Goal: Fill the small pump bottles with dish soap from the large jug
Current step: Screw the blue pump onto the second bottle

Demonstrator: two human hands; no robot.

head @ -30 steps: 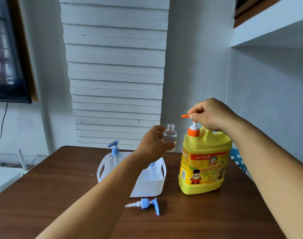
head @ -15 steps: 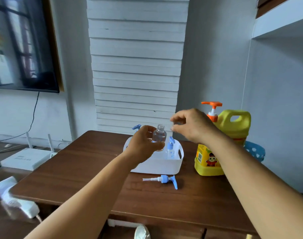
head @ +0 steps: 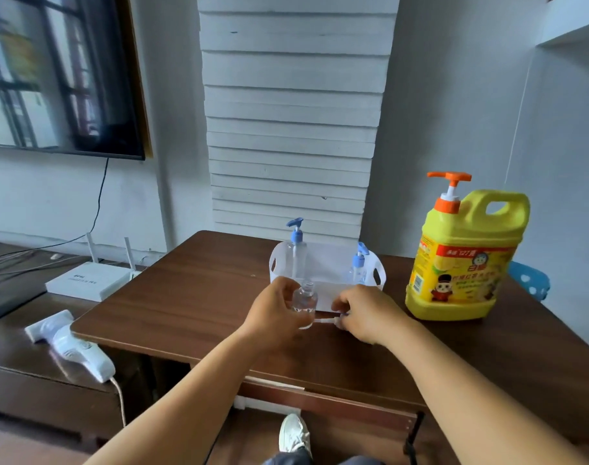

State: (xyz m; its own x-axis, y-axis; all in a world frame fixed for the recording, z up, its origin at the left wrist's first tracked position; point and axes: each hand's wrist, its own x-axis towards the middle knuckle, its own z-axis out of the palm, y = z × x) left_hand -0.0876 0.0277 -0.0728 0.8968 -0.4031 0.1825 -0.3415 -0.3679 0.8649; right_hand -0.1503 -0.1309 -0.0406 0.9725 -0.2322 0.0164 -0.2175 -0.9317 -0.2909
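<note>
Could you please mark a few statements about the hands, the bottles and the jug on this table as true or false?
1. The left hand holds a small clear bottle with no pump on it. True.
2. The right hand is pressing the pump of the yellow jug. False: it is down at the table, on the loose pump lying beside the small bottle, well apart from the jug.
3. Two bottles with blue pumps stand in the white basket. True.
4. The jug lies on its side. False: it stands upright on the table, orange pump on top.
5. The jug stands inside the basket. False: it stands on the table to the right of it.
</note>
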